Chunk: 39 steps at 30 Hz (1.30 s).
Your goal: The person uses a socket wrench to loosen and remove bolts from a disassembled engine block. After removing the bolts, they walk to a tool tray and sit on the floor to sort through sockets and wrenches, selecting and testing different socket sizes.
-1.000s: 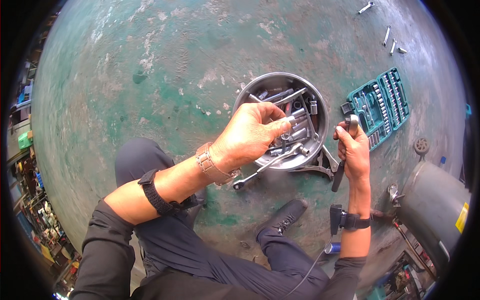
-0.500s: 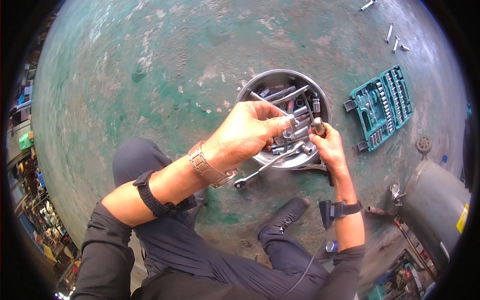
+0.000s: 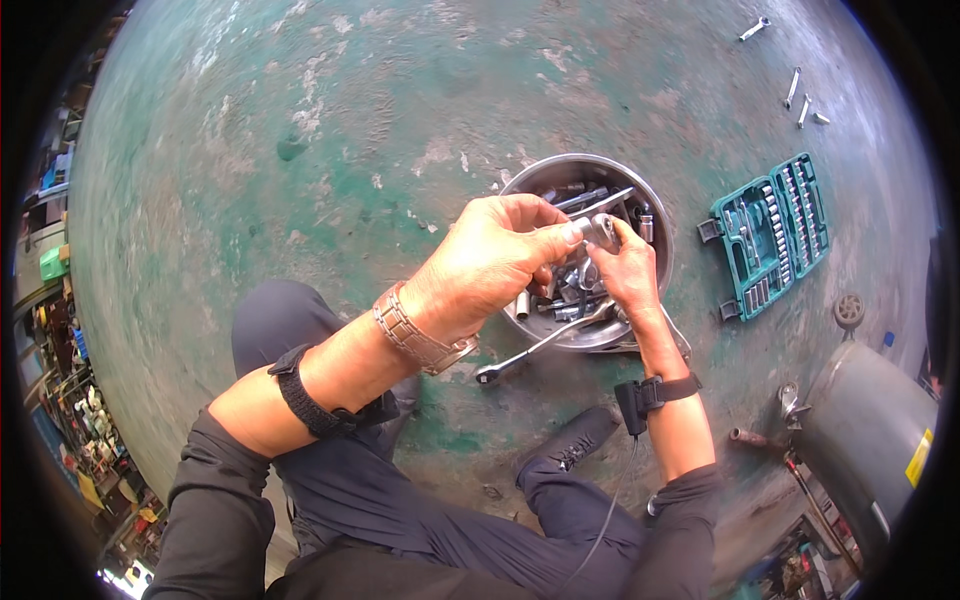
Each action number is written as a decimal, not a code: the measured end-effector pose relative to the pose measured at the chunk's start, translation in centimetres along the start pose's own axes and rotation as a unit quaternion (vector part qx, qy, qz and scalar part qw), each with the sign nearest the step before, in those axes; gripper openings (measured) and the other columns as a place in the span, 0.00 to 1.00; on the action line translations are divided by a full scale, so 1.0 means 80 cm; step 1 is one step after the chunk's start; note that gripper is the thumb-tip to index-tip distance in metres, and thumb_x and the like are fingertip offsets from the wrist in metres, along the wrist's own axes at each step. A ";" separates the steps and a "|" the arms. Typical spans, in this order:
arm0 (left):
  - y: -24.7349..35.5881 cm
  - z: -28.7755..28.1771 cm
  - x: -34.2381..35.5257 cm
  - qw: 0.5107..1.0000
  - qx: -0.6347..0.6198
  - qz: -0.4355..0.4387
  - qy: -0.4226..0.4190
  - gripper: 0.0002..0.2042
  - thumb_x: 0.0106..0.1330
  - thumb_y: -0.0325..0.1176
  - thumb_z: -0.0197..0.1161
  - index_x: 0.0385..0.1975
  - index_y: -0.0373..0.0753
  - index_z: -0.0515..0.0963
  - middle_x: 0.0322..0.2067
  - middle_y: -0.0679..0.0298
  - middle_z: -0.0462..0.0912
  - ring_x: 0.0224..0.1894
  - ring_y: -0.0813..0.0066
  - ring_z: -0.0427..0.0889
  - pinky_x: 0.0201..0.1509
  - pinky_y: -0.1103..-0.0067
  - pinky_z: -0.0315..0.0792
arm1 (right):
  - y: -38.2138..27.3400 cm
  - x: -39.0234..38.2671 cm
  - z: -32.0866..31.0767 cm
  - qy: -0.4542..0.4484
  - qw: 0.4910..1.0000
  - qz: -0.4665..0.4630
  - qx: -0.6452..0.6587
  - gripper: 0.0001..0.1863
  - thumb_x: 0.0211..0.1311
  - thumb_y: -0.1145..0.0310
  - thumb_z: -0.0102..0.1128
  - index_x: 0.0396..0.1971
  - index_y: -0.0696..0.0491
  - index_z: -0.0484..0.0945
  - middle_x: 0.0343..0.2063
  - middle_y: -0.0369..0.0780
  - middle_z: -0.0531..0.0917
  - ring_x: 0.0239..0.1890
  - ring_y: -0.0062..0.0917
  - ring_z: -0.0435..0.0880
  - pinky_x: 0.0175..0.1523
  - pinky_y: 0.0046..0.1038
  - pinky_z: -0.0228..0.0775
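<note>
Above a round steel bowl (image 3: 668, 215), my two hands meet. My left hand (image 3: 490, 250) pinches a small silver socket (image 3: 588, 232) between thumb and fingers; much of it is hidden. Closed round a rounded metal tool head (image 3: 605, 226), my right hand (image 3: 630, 268) holds it against the socket. Whether the two pieces are joined, I cannot tell. Inside the bowl lie loose sockets (image 3: 647, 226), bars and wrenches, partly covered by my hands. A ratchet wrench (image 3: 530, 354) leans over the near rim, its dark end outside.
An open teal socket case (image 3: 768, 235) lies right of the bowl. Small wrenches (image 3: 792, 90) lie on the floor at the far right. A grey cylindrical tank (image 3: 865, 420) with a wheel (image 3: 848, 310) stands at lower right. Cluttered shelves (image 3: 85, 400) line the left edge.
My right hand has moved up and left, bringing its metal piece against the one in my left hand. The long bar seen by my left fingers no longer shows there. The view has shifted slightly.
</note>
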<state>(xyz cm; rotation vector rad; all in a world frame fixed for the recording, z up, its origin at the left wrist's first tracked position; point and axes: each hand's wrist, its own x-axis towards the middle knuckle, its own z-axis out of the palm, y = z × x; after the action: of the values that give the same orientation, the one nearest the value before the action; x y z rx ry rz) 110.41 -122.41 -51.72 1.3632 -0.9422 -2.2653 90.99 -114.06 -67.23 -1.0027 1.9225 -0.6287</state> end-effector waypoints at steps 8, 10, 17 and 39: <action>0.003 -0.004 0.002 1.000 -0.006 0.019 0.009 0.08 0.64 0.30 0.63 0.36 0.32 0.77 0.28 0.66 0.79 0.24 0.85 0.74 0.28 0.86 0.71 | 0.006 0.006 0.020 0.046 0.979 -0.138 -0.146 0.25 0.47 0.71 0.66 0.49 0.55 0.74 0.44 0.49 0.79 0.44 0.43 0.81 0.48 0.37 0.74; 0.002 -0.003 0.004 1.000 -0.012 0.020 0.018 0.08 0.63 0.30 0.63 0.36 0.32 0.77 0.28 0.66 0.79 0.24 0.85 0.73 0.28 0.86 0.71 | 0.004 -0.001 0.023 0.030 0.972 -0.134 -0.189 0.24 0.47 0.71 0.63 0.49 0.52 0.72 0.47 0.49 0.75 0.44 0.47 0.79 0.47 0.41 0.74; 0.003 -0.010 0.011 1.000 0.007 0.017 0.001 0.11 0.62 0.35 0.65 0.39 0.36 0.79 0.31 0.69 0.82 0.29 0.85 0.78 0.35 0.86 0.73 | 0.000 -0.026 0.021 -0.048 0.965 -0.131 -0.222 0.20 0.44 0.78 0.58 0.42 0.53 0.72 0.48 0.49 0.73 0.43 0.50 0.77 0.47 0.45 0.71; 0.014 -0.012 0.006 1.000 -0.008 0.024 0.008 0.10 0.62 0.33 0.66 0.38 0.35 0.79 0.30 0.68 0.80 0.27 0.83 0.77 0.33 0.85 0.73 | -0.010 -0.054 0.009 -0.025 0.962 -0.239 -0.127 0.16 0.42 0.82 0.62 0.36 0.61 0.76 0.38 0.48 0.79 0.39 0.45 0.80 0.42 0.36 0.74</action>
<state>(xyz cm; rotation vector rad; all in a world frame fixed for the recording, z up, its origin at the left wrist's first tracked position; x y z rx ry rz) 110.95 -123.84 -51.61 1.3357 -0.9405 -2.2179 93.29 -110.95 -65.02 -1.6579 1.7513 -0.6235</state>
